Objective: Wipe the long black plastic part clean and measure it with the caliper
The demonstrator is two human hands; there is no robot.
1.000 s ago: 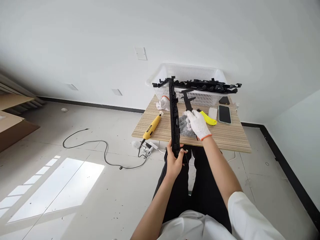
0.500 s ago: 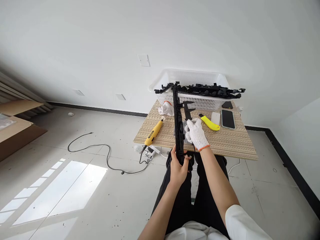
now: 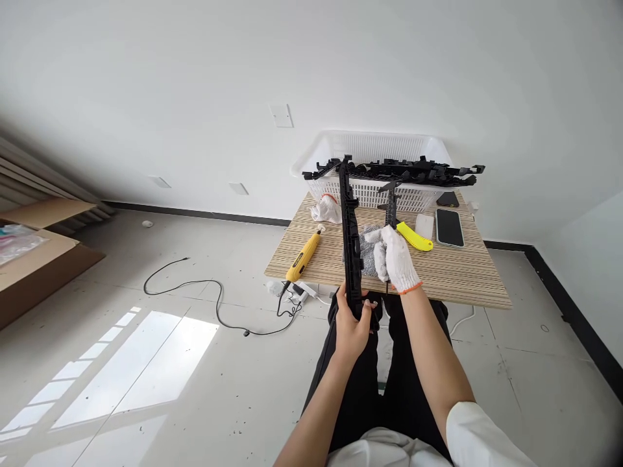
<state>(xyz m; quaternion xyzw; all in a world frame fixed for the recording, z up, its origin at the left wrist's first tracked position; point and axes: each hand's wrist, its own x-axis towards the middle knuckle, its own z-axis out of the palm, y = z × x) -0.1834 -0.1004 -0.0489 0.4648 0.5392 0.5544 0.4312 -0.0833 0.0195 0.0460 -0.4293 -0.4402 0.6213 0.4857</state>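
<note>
My left hand (image 3: 351,327), bare, is wrapped round the lower end of a long black plastic strip (image 3: 351,240) with clips along its edge. The strip stands up lengthwise in front of the table. A white knit glove with an orange cuff covers my right hand (image 3: 396,256), which is closed on a dark caliper (image 3: 390,207). The caliper's jaws point away from me toward the basket, a little to the right of the strip. Part of the caliper is hidden by the gloved fingers. Under that hand lies a grey cloth (image 3: 368,250).
A white basket (image 3: 374,194) at the back bears several black strips (image 3: 413,172). On the table (image 3: 457,279) lie a yellow corded tool (image 3: 303,257), a white glove (image 3: 327,209), a yellow utility knife (image 3: 415,237) and phones (image 3: 449,227). A black cable (image 3: 219,305) trails over the floor.
My right hand has moved slightly right with the caliper, whose jaws now sit farther from the strip and higher. My left hand still grips the strip; the view has shifted a little.
</note>
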